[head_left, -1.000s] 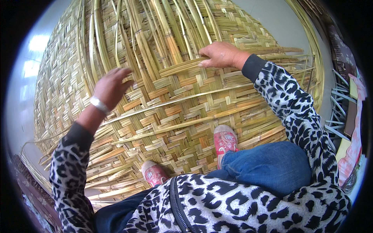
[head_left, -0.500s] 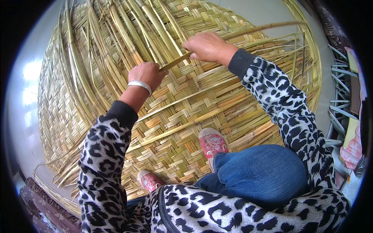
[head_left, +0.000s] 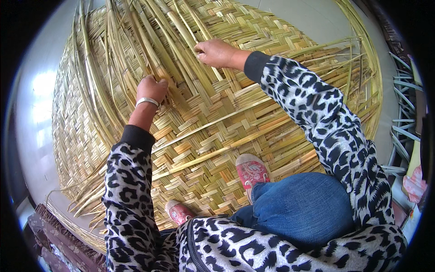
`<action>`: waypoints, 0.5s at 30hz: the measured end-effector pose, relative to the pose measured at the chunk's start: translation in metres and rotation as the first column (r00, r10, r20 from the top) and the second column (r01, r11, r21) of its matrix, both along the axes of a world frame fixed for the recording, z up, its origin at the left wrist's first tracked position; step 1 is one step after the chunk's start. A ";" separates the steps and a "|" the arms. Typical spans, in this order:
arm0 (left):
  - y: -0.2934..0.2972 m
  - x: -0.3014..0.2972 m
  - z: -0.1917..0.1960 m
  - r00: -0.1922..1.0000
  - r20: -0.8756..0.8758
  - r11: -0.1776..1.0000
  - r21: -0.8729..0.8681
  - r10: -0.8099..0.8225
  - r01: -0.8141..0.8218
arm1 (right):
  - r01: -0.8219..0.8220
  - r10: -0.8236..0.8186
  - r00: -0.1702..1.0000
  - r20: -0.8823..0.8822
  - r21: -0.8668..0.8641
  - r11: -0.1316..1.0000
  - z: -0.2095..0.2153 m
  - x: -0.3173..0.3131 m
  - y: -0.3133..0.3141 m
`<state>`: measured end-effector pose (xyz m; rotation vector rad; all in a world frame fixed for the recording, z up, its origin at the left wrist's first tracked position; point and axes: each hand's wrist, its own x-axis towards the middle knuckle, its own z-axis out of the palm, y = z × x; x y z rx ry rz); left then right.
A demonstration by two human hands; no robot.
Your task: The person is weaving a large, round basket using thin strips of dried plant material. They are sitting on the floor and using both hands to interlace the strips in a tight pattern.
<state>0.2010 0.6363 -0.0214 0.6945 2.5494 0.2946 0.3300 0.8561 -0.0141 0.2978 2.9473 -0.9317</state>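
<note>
Left hand (head_left: pixel 152 89) is resting low among loose plant strips (head_left: pixel 152 50), right hand (head_left: pixel 218 53) is hovering farther out, to its right; both are showing curled fingers, but whether either is pinching a strip I cannot tell, contact being hidden or blurred. The strips are running lengthwise away from the person and leaning left toward the upper edge, the left hand lying closer to their near ends, the right hand beside their right flank. Beneath, a woven mat (head_left: pixel 204 109) is spreading over the floor (head_left: pixel 294 16), two red shoes (head_left: pixel 253 172) standing on its near part.
</note>
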 end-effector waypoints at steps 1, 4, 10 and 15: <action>0.001 -0.005 -0.006 0.999 0.045 1.000 0.020 -0.009 0.008 | -0.022 0.022 1.000 -0.013 0.036 0.999 -0.003 -0.006 0.002; -0.001 -0.014 -0.014 0.969 0.245 0.998 0.028 0.040 -0.048 | -0.041 0.023 0.992 0.123 0.147 0.988 -0.005 -0.020 0.001; -0.011 -0.004 -0.014 0.987 0.147 0.954 0.279 0.070 -0.109 | 0.006 -0.072 0.953 0.295 0.219 0.976 0.010 -0.039 -0.011; -0.021 0.003 -0.005 0.755 0.639 0.634 0.526 0.146 -0.567 | 0.081 -0.156 0.919 0.361 0.216 0.973 0.022 -0.050 -0.011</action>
